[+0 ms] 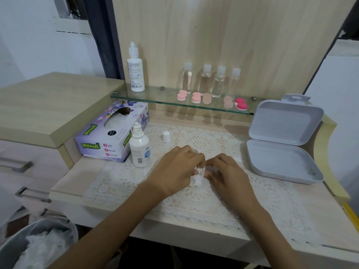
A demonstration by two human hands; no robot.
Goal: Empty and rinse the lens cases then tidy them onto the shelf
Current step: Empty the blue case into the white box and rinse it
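Note:
My left hand [177, 167] grips a crumpled white tissue [198, 176] over the lace mat [194, 200]. My right hand [226, 171] meets it from the right, fingers curled at the tissue; whatever lies between the fingers is hidden. On the glass shelf [155, 98] lie several lens cases: a light pink one [182, 95], another light pink one [196, 97], two pale peach ones [207, 98] [228, 102] and a hot pink one [241, 103]. An uncapped solution bottle [139, 149] stands left of my hands, its white cap [166, 136] behind them.
A taller solution bottle [135, 69] and several small clear bottles [211, 80] stand on the shelf. A tissue box [112, 133] sits at the left, an open grey plastic box [281, 152] at the right. A bin with used tissues [38, 247] is at the lower left.

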